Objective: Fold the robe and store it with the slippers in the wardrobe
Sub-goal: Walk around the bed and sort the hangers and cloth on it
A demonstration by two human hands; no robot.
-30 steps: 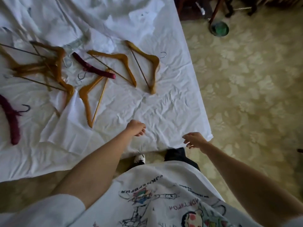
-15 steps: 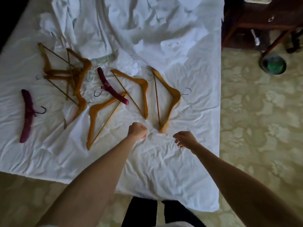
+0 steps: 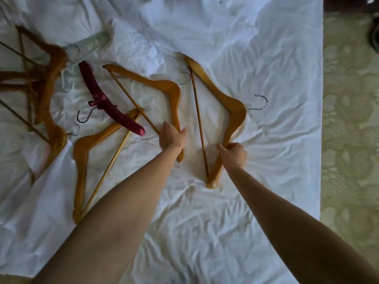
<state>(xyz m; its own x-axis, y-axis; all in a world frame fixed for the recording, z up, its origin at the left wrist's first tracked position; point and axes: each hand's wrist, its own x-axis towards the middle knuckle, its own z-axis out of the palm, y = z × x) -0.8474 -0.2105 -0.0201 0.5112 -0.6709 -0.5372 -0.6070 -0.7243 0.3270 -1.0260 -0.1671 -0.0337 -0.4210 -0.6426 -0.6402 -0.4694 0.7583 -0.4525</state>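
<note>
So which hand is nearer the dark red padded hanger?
Left. The left hand lies just right of the dark red padded hanger, at its lower tip, gripping a wooden hanger. The right hand is farther right, holding another wooden hanger.

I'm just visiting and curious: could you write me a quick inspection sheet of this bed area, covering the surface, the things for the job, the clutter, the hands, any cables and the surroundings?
Surface: wrinkled white sheet covering the bed.
Job's things: rumpled white fabric lies at the far end; whether it is the robe is unclear. Slippers and wardrobe: nothing seen.
Clutter: several wooden hangers, including the right hanger and the middle hanger; a dark red padded hanger; a blurred pile of brown hangers at left.
Hands: left hand grips the middle hanger's arm; right hand grips the right hanger's arm.
Cables: nothing seen.
Surroundings: pale patterned carpet at right.
</note>
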